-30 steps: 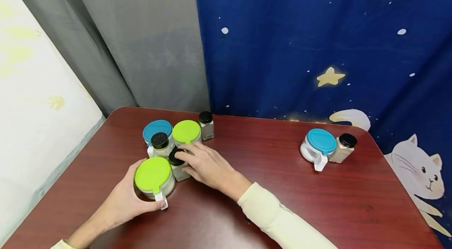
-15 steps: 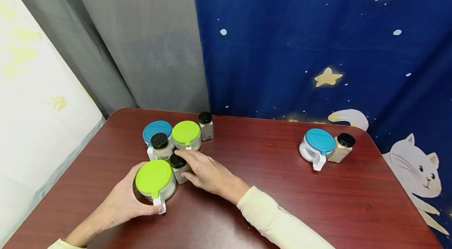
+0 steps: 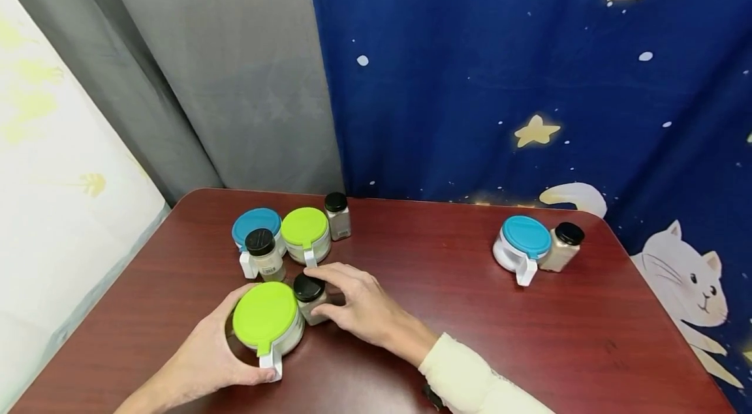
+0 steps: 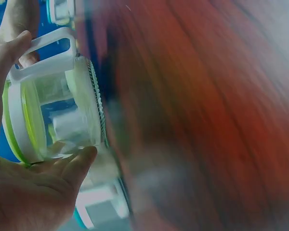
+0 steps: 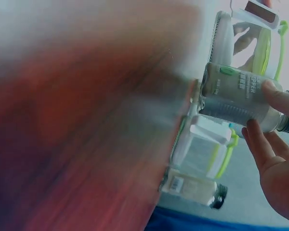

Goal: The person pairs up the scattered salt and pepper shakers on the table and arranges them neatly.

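Note:
My left hand [image 3: 202, 355] grips a glass seasoning jar [image 3: 266, 316] with a lime-green lid, thumb at its white handle. In the left wrist view the clear side of this jar [image 4: 53, 103] shows, fingers spread along it. Right beside it, my right hand [image 3: 370, 309] holds a black-capped pepper bottle [image 3: 314, 313] between thumb and fingers. The right wrist view shows printed lettering on the pepper bottle [image 5: 233, 94]. Both containers stand upright, close together. Behind them are another green-lidded jar [image 3: 305, 231], a blue-lidded jar [image 3: 256, 224] and a black-capped spice bottle [image 3: 267, 257].
Another black-capped bottle [image 3: 337, 217] stands near the table's back edge. Far to the right, a second blue-lidded jar [image 3: 525, 241] sits against a spice bottle [image 3: 562, 247]. The brown table [image 3: 435, 283] ends at a grey and blue curtain [image 3: 435, 74].
Both hands have moved the green-lidded jar and the pepper bottle toward me and slightly right, opening a gap to the containers behind. The head view has shifted a little.

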Available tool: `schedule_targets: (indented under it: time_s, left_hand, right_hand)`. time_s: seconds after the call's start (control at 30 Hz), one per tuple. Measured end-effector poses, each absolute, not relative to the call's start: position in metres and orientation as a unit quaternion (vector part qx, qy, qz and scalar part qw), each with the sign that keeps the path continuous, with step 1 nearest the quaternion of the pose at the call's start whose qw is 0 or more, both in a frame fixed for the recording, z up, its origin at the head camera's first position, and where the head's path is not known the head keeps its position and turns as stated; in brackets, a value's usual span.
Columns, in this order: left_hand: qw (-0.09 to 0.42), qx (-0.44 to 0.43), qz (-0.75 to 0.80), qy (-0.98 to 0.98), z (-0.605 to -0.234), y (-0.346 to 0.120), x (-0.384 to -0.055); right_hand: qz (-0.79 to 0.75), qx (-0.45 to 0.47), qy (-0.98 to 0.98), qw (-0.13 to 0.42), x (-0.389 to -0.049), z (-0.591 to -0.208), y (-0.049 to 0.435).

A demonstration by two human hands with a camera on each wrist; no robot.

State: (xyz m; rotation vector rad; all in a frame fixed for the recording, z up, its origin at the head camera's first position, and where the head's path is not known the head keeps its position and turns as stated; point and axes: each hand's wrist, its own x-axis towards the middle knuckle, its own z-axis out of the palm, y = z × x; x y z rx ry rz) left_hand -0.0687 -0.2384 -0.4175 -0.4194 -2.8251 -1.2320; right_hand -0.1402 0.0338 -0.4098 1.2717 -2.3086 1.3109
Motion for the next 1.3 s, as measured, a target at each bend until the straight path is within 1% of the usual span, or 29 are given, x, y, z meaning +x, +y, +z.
schedule_targets:
  time_s: [0.17, 0.23, 0.33, 0.43, 0.57, 0.7, 0.8, 0.93, 1.1, 1.3]
  left_hand:
    - [-0.006, -0.134, -0.405, -0.904, -0.409, -0.216, -0.06]
    - [-0.013, -0.139, -0.411, -0.901, -0.407, -0.204, -0.061]
    - [-0.008, -0.16, -0.415, -0.895, -0.407, -0.184, -0.069]
    - [0.005, -0.179, -0.428, -0.886, -0.405, -0.16, -0.085]
    - [0.002, -0.208, -0.456, -0.865, -0.402, -0.128, -0.113]
    - [-0.017, -0.231, -0.473, -0.85, -0.398, -0.107, -0.139]
    - [-0.027, -0.242, -0.473, -0.847, -0.398, -0.094, -0.156]
    - [-0.048, -0.255, -0.473, -0.842, -0.401, -0.076, -0.18]
    - [-0.058, -0.274, -0.47, -0.837, -0.406, -0.053, -0.21]
    - [-0.073, -0.272, -0.457, -0.844, -0.413, -0.029, -0.234]
  right_hand:
    - [0.508, 0.403, -0.756, 0.089, -0.12, -0.407, 0.055]
    - [0.515, 0.396, -0.754, 0.099, -0.115, -0.406, 0.067]
    - [0.506, 0.39, -0.76, 0.121, -0.114, -0.402, 0.088]
    - [0.505, 0.378, -0.766, 0.124, -0.12, -0.397, 0.112]
    - [0.527, 0.347, -0.766, 0.123, -0.132, -0.391, 0.141]
    - [0.521, 0.315, -0.779, 0.147, -0.142, -0.386, 0.161]
    - [0.515, 0.293, -0.79, 0.155, -0.149, -0.386, 0.173]
    - [0.514, 0.26, -0.803, 0.15, -0.161, -0.385, 0.189]
    - [0.515, 0.217, -0.819, 0.134, -0.179, -0.389, 0.209]
    - [0.467, 0.173, -0.852, 0.158, -0.196, -0.402, 0.222]
